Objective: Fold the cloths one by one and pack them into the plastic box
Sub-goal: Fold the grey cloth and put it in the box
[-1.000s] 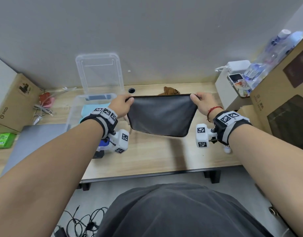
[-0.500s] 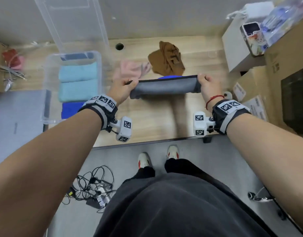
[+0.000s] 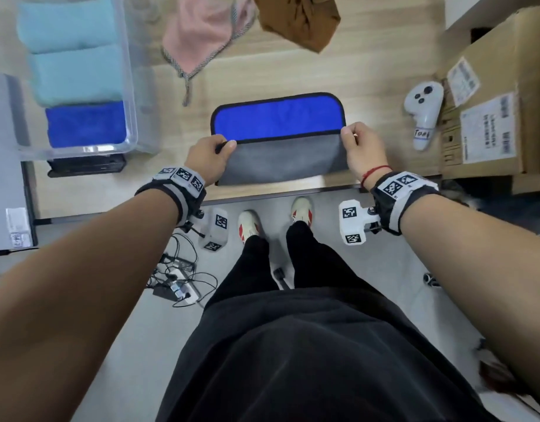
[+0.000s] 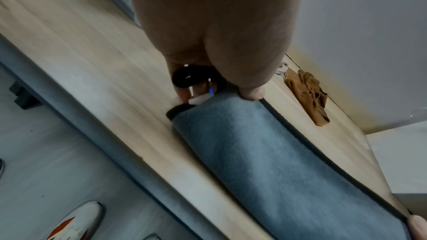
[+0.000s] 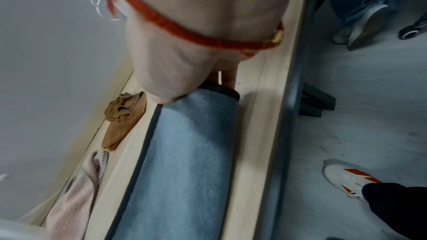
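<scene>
A cloth, grey on one face (image 3: 282, 159) and blue on the other (image 3: 277, 120), lies on the wooden table near its front edge. Its near grey part is folded over the blue part. My left hand (image 3: 213, 150) pinches the left corner of the grey flap (image 4: 265, 152), thumb on top. My right hand (image 3: 358, 144) pinches the right corner of the same flap (image 5: 184, 152). The clear plastic box (image 3: 131, 95) stands at the left with two folded light-blue cloths (image 3: 73, 53) and a folded blue cloth (image 3: 85, 123) inside. A pink cloth (image 3: 198, 38) and a brown cloth (image 3: 299, 16) lie crumpled further back.
A white handheld controller (image 3: 424, 111) lies right of the cloth, beside cardboard boxes (image 3: 488, 117). A black flat device (image 3: 85, 166) sits in front of the plastic box. Below the table edge are my shoes (image 3: 248, 226) and a power strip with cables (image 3: 177, 287).
The cloth was held hanging in the air, then lowered onto the table. Its grey near part now lies folded over the blue face, with both hands still at its corners.
</scene>
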Motion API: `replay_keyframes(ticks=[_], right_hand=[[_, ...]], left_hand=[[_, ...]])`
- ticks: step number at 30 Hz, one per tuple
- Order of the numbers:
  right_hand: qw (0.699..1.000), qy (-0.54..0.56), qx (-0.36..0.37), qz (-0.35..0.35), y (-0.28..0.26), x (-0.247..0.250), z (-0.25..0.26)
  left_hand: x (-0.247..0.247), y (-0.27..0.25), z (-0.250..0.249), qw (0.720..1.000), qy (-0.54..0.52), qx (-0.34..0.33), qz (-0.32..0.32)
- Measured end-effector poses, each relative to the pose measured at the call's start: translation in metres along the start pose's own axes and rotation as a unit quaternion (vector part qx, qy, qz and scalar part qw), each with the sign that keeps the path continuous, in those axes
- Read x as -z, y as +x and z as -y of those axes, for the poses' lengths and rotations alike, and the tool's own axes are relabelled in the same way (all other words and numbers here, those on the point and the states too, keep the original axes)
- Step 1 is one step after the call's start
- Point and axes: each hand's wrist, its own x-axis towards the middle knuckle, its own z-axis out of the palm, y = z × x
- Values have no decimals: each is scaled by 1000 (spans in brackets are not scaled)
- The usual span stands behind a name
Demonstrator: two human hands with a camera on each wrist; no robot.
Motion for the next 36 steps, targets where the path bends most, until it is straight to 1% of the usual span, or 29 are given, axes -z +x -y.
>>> replay_keyframes(ticks=[3,8,10,13,19,25,27,29,30,32,34,36], right_hand=[[999,-1,32,-22,18,1,10],[998,-26,47,-19,59,1,21],[998,-34,44,-22,72,1,25],[997,-71,20,-21,90,-1,25],[991,-130,-32,-3,99,-7,17],[985,-157,-65,-5,100,-6,17],[987,-147,-61,-9,99,-4,18],[990,-132,-48,-17,97,-4,17],[991,-126,-47,-16,94,-3,16],[988,-145,-55,-7,86,-3,14],[978,-196,-66,12,77,-6,11],[967,-243,-71,32,70,-10,10]], left_hand=[[4,8,-7,999,-9,-1,-45],[14,35,-9,997,-7,14,-75],[18,45,-12,997,1,17,-78],[21,60,-14,996,2,24,-83],[17,75,-8,994,22,69,-82],[16,79,-1,991,30,86,-94],[15,79,-2,989,36,91,-114],[14,76,-7,981,76,96,-153],[14,73,-12,976,104,92,-168],[10,66,-29,971,148,52,-183],[2,59,-49,966,182,-19,-183],[-8,51,-66,958,221,-86,-162]])
